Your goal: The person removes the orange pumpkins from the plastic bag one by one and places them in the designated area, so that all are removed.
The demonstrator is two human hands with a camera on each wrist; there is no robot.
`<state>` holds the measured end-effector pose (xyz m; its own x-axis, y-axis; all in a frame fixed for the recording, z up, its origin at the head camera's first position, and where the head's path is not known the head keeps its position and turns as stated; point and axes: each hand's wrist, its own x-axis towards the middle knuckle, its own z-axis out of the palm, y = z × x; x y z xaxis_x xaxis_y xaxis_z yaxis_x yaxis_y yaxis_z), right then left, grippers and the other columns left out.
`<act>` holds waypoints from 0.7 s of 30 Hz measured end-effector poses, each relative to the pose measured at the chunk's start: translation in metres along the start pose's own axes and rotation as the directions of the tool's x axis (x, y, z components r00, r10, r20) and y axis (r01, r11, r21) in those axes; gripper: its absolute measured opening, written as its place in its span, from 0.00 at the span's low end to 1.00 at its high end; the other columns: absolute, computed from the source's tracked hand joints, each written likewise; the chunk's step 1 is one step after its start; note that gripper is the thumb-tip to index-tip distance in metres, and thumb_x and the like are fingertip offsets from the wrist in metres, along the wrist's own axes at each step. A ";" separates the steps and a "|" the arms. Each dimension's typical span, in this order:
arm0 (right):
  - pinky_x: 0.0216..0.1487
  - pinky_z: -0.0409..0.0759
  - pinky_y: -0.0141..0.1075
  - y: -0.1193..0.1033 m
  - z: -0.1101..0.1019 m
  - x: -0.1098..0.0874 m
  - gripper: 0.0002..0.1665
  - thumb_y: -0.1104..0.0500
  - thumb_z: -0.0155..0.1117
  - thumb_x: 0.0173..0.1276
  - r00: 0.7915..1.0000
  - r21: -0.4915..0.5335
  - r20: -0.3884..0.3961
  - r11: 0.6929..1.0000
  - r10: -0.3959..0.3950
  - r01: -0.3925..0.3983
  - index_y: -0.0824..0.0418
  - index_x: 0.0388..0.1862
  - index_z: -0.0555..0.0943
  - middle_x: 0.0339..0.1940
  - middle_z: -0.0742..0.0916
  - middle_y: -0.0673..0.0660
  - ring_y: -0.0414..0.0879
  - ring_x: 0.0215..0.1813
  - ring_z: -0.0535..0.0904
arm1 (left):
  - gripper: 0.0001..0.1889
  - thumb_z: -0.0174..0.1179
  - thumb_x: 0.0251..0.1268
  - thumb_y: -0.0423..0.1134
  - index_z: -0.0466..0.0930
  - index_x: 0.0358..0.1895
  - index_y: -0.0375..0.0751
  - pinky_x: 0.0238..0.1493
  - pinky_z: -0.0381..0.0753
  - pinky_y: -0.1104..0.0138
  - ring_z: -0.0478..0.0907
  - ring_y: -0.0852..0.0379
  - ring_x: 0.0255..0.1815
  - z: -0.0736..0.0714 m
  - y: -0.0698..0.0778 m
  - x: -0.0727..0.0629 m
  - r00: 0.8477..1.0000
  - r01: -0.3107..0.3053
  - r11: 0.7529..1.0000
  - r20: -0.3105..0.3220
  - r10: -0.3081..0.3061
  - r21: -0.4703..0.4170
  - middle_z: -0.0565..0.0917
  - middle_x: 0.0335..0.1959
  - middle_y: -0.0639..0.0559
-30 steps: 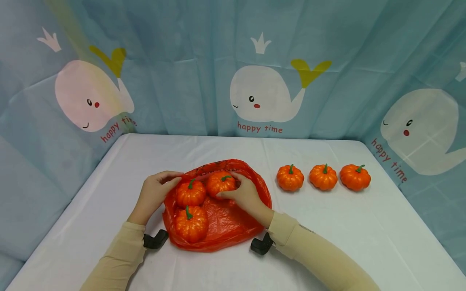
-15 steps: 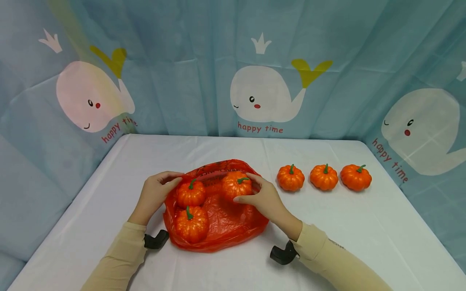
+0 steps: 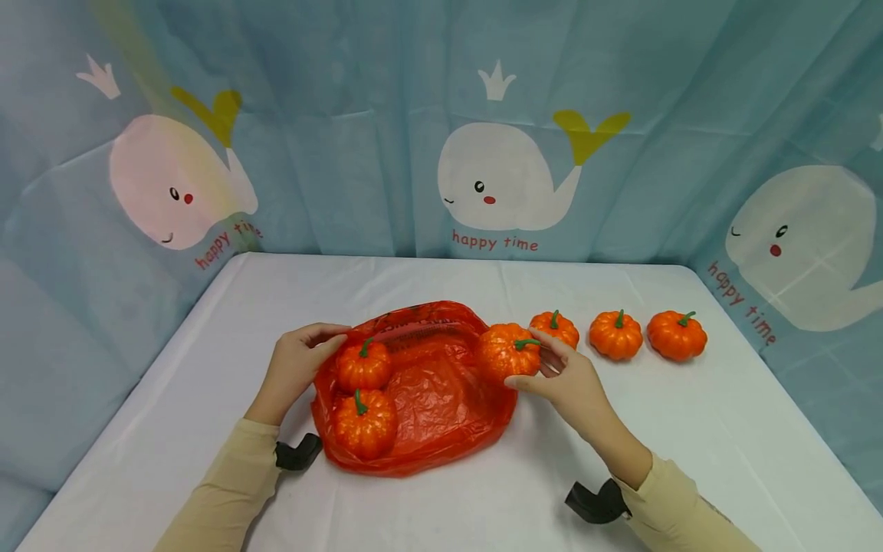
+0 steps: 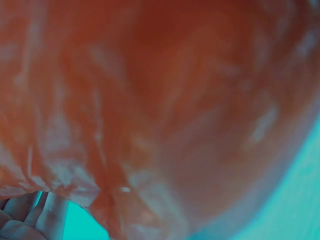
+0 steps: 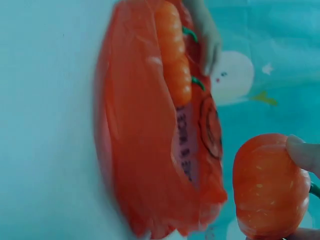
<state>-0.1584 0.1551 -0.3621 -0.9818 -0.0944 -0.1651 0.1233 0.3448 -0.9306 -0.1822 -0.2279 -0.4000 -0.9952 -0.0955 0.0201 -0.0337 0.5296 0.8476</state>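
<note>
Held pumpkin (image 3: 502, 351): over the right edge of the red bag (image 3: 441, 406), gripped between the thumb and fingers of your right hand (image 3: 572, 387)
Pumpkin's handling: probably light and stiff-shelled; its gloss suggests you could lose it to a slip sooner than to breakage
Pumpkin's best hold: the ribbed sides, as you have it; the thin green stem (image 3: 527, 344) looks a weak handle
Pumpkin's look: squat, shiny orange, pale flecks, stem pointing away from the bag
Left hand (image 3: 293, 368): your fingers pinch the bag's left rim, likely the surest place on such thin, floppy plastic
Bagged pumpkins (image 3: 366, 425): two at the bag's left side, stems up
Pumpkin row (image 3: 615, 335): three on the bench (image 3: 731, 422), right of the bag
</note>
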 end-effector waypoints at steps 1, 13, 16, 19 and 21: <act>0.71 0.68 0.43 0.001 -0.004 -0.002 0.51 0.52 0.79 0.56 1.000 -0.006 -0.010 1.000 0.004 -0.004 0.56 0.76 0.65 0.77 0.68 0.60 0.55 0.77 0.65 | 0.21 0.59 0.70 0.55 0.85 0.55 0.45 0.46 0.75 0.80 0.78 0.50 0.55 0.000 0.000 0.000 1.000 0.002 1.000 0.002 -0.002 -0.002 0.86 0.53 0.43; 0.69 0.67 0.39 0.023 -0.036 -0.018 0.53 0.51 0.77 0.58 0.995 -0.053 -0.069 0.995 0.077 -0.081 0.57 0.79 0.60 0.81 0.61 0.61 0.54 0.78 0.62 | 0.20 0.60 0.70 0.54 0.86 0.55 0.44 0.46 0.75 0.81 0.78 0.51 0.55 0.001 0.000 0.000 1.000 -0.014 1.000 0.002 0.014 -0.015 0.86 0.53 0.43; 0.69 0.67 0.40 0.033 -0.042 -0.020 0.54 0.51 0.77 0.59 0.992 -0.070 -0.073 0.992 0.100 -0.105 0.57 0.79 0.59 0.81 0.60 0.60 0.54 0.79 0.61 | 0.20 0.60 0.70 0.53 0.85 0.55 0.44 0.46 0.75 0.81 0.78 0.51 0.55 0.001 -0.001 0.000 1.000 -0.012 1.000 0.001 0.012 -0.012 0.86 0.54 0.43; 0.69 0.66 0.41 0.042 -0.045 -0.022 0.55 0.50 0.76 0.60 0.988 -0.087 -0.075 0.986 0.133 -0.139 0.58 0.80 0.57 0.81 0.60 0.63 0.56 0.79 0.60 | 0.20 0.59 0.71 0.53 0.85 0.55 0.44 0.46 0.75 0.81 0.78 0.50 0.55 0.001 0.000 0.000 1.000 -0.014 1.000 0.000 0.014 -0.006 0.86 0.53 0.43; 0.68 0.67 0.41 0.046 -0.047 -0.023 0.56 0.49 0.76 0.60 0.986 -0.096 -0.076 0.983 0.151 -0.158 0.59 0.80 0.57 0.80 0.61 0.65 0.57 0.78 0.61 | 0.20 0.59 0.71 0.53 0.85 0.55 0.44 0.46 0.75 0.81 0.78 0.50 0.55 0.000 0.000 0.000 1.000 -0.015 1.000 -0.001 0.015 -0.002 0.86 0.53 0.43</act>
<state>-0.1365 0.2174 -0.3861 -0.9600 0.0304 -0.2785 0.2626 0.4433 -0.8570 -0.1824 -0.2277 -0.4004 -0.9955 -0.0890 0.0332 -0.0190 0.5292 0.8483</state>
